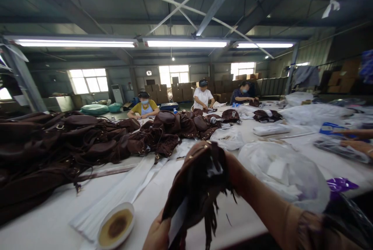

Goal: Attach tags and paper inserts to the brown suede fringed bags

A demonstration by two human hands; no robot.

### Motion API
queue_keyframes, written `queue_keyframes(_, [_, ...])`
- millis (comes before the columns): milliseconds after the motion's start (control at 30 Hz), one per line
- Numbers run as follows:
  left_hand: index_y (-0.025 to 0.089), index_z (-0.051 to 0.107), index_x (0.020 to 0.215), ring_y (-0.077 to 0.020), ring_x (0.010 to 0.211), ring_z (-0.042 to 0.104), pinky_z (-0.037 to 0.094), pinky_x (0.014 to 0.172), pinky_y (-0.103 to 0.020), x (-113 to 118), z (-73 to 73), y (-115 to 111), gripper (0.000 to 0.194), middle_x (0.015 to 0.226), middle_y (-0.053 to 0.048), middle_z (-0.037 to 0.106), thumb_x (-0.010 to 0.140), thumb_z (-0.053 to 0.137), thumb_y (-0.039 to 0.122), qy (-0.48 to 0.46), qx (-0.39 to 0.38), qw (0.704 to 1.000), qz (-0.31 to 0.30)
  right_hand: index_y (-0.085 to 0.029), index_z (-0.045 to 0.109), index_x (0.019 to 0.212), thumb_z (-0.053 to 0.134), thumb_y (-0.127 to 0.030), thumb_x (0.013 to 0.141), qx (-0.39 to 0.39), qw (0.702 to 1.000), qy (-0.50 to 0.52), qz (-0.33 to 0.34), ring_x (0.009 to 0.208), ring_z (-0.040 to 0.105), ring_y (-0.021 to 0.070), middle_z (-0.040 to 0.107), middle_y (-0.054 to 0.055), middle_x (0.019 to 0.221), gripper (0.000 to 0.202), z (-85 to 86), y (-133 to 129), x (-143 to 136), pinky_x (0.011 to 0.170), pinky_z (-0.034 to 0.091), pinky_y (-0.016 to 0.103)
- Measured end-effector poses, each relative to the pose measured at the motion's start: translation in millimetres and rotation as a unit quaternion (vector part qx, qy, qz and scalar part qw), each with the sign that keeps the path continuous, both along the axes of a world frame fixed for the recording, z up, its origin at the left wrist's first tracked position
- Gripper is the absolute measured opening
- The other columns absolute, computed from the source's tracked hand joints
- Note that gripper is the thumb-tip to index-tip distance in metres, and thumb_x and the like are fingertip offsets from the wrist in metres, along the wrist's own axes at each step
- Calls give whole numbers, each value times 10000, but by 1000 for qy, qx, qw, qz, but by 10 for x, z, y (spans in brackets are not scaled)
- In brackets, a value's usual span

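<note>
A dark brown fringed bag point(194, 182) hangs over the near part of the white table, between my hands. My left hand point(159, 230) is closed on its lower left edge, beside a strip of white material point(177, 219) at the bag's opening. Against the upper right side of the bag, my right hand point(233, 170) is closed too, its fingers mostly hidden behind the leather. The bag is tilted, and strands of fringe dangle from its underside. Its interior is too dark to make out.
Brown bags point(96, 141) are heaped along the left and centre. A bowl of yellowish-brown liquid point(116, 224) stands near the front. Clear plastic bags point(285, 172) lie at right, near another person's hands point(357, 143). Several people work across the white table point(154, 195).
</note>
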State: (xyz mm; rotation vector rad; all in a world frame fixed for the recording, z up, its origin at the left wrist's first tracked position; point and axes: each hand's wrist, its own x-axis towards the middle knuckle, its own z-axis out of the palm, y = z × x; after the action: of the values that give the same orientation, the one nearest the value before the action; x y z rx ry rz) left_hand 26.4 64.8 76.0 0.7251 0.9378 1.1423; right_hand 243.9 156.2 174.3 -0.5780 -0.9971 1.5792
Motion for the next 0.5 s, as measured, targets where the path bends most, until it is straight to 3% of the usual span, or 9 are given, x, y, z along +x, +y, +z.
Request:
queue_keyframes(100, [166, 619, 781, -65, 459, 467, 347, 421, -166, 446, -91, 153, 355, 608, 21, 579, 624, 834, 401, -133, -48, 987, 73, -178, 647, 1264, 702, -433, 835, 95, 994, -52, 16, 1187, 620, 277, 717, 82, 1202, 503, 399, 102, -240, 1053, 474, 426])
queue_keyframes(167, [165, 614, 860, -63, 501, 512, 370, 431, -151, 713, -153, 291, 311, 736, -5, 644, 698, 806, 348, -206, -67, 972, 92, -214, 602, 1328, 673, -446, 863, 170, 976, -130, -46, 1249, 575, 263, 650, 72, 1329, 524, 440, 113, -369, 1119, 412, 434])
queue_keyframes(200, [159, 612, 884, -64, 502, 520, 374, 428, -146, 811, -197, 363, 256, 737, -5, 639, 756, 762, 321, -239, -85, 964, 83, -229, 601, 1331, 660, -448, 873, 204, 958, -184, -87, 1267, 558, 262, 625, 68, 1362, 511, 368, 92, -409, 1139, 388, 444])
queue_keyframes(267, [135, 604, 855, -64, 481, 525, 377, 429, -138, 923, -329, 491, 135, 673, 0, 606, 861, 646, 264, -281, -149, 947, 48, -242, 631, 1295, 649, -445, 871, 247, 909, -300, -152, 1284, 533, 281, 608, 74, 1375, 470, 33, -2, -425, 1154, 364, 481])
queue_keyframes(367, [116, 592, 767, -102, 497, 573, 426, 471, -173, 947, -617, 558, 225, 618, -32, 598, 934, 538, 258, -286, -211, 934, 18, -225, 661, 1249, 667, -463, 819, 210, 874, -400, -180, 1297, 511, 333, 605, 118, 1366, 492, -816, -248, -281, 1140, 373, 529])
queue_keyframes(433, [109, 618, 813, -157, 567, 625, 471, 533, -232, 926, -809, 498, 320, 676, -79, 643, 972, 469, 344, -267, -201, 943, -5, -214, 604, 1333, 627, -526, 832, 103, 895, -418, -118, 1216, 581, 337, 615, 143, 1343, 591, -1432, -454, -114, 1044, 475, 512])
queue_keyframes(500, [120, 630, 847, -195, 600, 634, 478, 574, -282, 901, -935, 386, 429, 700, -90, 655, 987, 398, 452, -192, -169, 966, -46, -185, 556, 1385, 608, -624, 824, 16, 925, -377, -27, 1205, 606, 337, 645, 166, 1291, 714, -1921, -666, 51, 1047, 480, 476])
